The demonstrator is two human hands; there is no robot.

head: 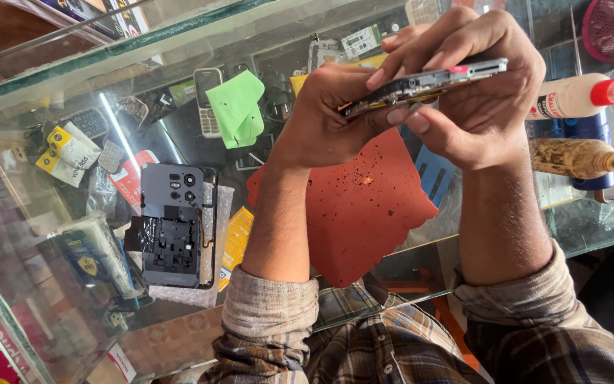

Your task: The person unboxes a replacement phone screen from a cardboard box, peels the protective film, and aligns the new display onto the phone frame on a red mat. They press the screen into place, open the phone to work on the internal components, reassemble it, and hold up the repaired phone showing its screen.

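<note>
Both hands are raised above the glass counter (pixel 58 64) and meet on one thing — an opened phone body (pixel 428 82), held edge-on to the camera so that only its thin side shows. Its long axis runs from lower left to upper right, tilted a little upward toward the right. The right hand (pixel 485 92) wraps it from the far end, fingers curled over the top edge and thumb pressing from below, closed firmly on it. The left hand (pixel 328 114) comes in from the lower left end, closed too, its fingertips at the phone's near edge; whether they pinch the frame or only brace it cannot be told from here. So the phone lies between the two grips, each hand at one end of the long axis. Directly below them lies a red mat (pixel 364 206) — and well to the left a detached black back cover (pixel 172 227) rests on the glass.
</note>
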